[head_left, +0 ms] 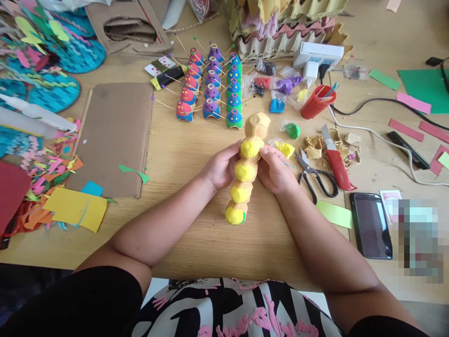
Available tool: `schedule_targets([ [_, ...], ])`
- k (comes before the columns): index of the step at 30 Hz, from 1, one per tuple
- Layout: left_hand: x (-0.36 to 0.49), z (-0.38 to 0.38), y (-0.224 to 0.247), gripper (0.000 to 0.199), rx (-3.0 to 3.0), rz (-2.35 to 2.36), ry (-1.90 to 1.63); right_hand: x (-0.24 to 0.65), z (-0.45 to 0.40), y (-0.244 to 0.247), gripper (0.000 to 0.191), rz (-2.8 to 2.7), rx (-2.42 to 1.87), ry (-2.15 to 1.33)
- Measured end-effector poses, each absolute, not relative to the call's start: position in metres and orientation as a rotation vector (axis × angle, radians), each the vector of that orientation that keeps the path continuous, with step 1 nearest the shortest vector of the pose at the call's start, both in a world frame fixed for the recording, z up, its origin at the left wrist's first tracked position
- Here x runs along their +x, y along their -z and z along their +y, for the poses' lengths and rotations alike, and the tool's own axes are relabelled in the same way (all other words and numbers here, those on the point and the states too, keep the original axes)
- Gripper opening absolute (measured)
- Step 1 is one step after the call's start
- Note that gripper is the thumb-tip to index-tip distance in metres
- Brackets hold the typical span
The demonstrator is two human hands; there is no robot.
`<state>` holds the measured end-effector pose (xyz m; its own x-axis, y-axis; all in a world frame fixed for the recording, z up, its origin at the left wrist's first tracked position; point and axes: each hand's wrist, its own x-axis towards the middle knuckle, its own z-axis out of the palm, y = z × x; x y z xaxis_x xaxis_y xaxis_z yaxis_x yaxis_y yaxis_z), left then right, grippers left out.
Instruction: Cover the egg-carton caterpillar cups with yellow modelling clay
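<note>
Between my two hands is an egg carton strip (239, 192), a row of bumps held at a slant over the table. Yellow clay covers the tops of most bumps; the farthest bump is bare tan cardboard, and a bit of green shows at the nearest one. My left hand (223, 166) is closed on the strip's left side. On the right side, my right hand (277, 169) grips it with thumb and fingers near the second bump from the far end. A bag of yellow clay (285, 150) lies just beyond my right hand.
Painted carton caterpillars (212, 84) stand in rows behind. To the right lie scissors (315, 175), a red-handled utility knife (336, 164), a phone (371, 225) and a red cup (317, 102). Cardboard (112, 140) and paper scraps lie left; egg cartons (280, 42) are stacked at the back.
</note>
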<state>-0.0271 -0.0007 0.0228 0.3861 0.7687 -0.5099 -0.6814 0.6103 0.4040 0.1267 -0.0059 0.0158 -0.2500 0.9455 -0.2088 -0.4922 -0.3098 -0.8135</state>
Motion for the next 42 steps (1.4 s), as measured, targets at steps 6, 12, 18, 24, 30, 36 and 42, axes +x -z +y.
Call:
schedule_targets([
  [6,-0.024,-0.003,-0.026,0.015,0.143,0.696,-0.953,0.125,-0.005,-0.016,0.039,-0.761,-0.855,-1.722],
  [12,-0.020,-0.004,-0.029,0.013,0.156,0.701,-0.982,0.122,-0.007,-0.018,0.040,-0.755,-0.906,-1.677],
  [18,-0.019,-0.004,-0.033,0.012,0.150,0.700,-1.000,0.123,-0.008,-0.020,0.042,-0.738,-0.901,-1.669],
  [24,-0.022,-0.004,-0.028,0.013,0.146,0.712,-0.964,0.125,-0.007,-0.021,0.039,-0.746,-0.916,-1.684],
  [30,-0.025,-0.002,-0.023,0.020,0.123,0.705,-0.926,0.124,-0.005,-0.016,0.034,-0.756,-0.910,-1.667],
  [36,-0.023,-0.003,-0.025,0.015,0.165,0.730,-0.950,0.125,-0.006,-0.013,0.033,-0.746,-0.897,-1.660],
  [42,-0.025,-0.003,-0.024,0.016,0.173,0.715,-0.942,0.125,-0.006,-0.017,0.036,-0.764,-0.904,-1.687],
])
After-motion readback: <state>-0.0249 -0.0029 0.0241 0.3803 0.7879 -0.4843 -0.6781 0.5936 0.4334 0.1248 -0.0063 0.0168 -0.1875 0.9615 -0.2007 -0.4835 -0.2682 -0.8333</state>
